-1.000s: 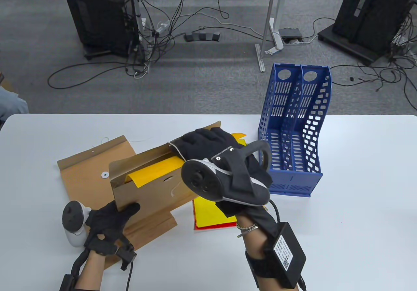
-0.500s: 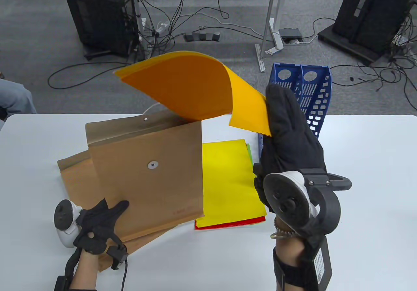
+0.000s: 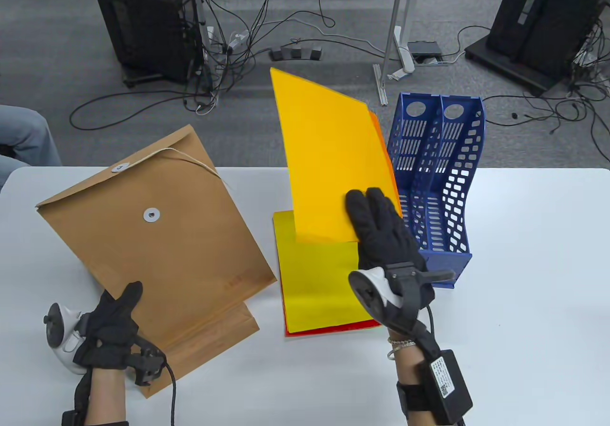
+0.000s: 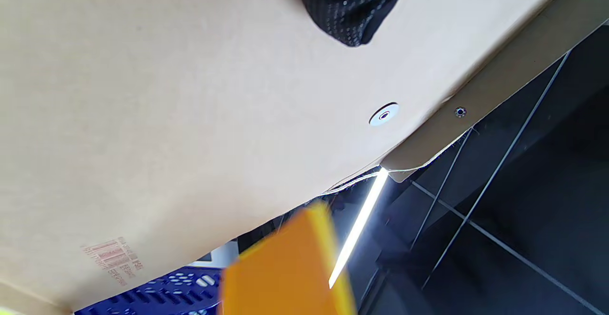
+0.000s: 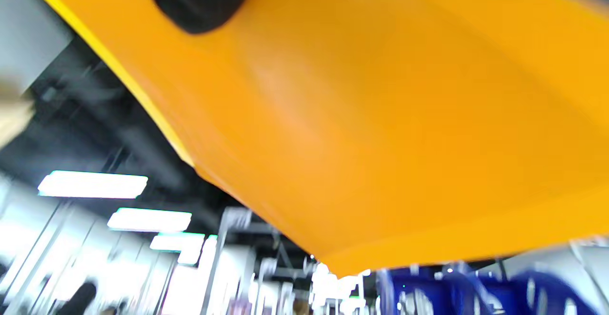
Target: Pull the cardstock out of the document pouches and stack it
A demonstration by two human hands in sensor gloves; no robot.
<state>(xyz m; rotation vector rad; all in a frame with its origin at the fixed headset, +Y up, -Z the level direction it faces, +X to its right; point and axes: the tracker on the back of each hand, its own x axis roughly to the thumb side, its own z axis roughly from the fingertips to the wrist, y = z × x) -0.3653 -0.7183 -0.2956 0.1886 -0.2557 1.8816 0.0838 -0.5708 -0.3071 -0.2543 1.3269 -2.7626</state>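
My left hand [image 3: 119, 309] grips the near edge of a brown kraft pouch [image 3: 157, 235] and holds it tilted up off the table, flap end away from me. The left wrist view shows the pouch's face [image 4: 190, 91] with one gloved fingertip [image 4: 352, 10] on it. My right hand [image 3: 374, 218] holds a few orange-yellow cardstock sheets [image 3: 329, 159] by their lower right corner, standing nearly upright over the stack of yellow cardstock [image 3: 317, 278] on the table. Those sheets fill the right wrist view [image 5: 380, 115]. A red sheet [image 3: 333, 329] peeks out at the stack's near edge.
A second brown pouch [image 3: 214, 338] lies flat on the white table [image 3: 524, 254] under the held one. A blue two-slot file holder [image 3: 433, 178] stands just right of the raised cardstock. Cables and black cabinets are on the floor beyond the table.
The right hand drew the orange-yellow cardstock out of the pouch, swung it up and right, and now holds it over the yellow stack. The left hand carried the pouch left and raised it.
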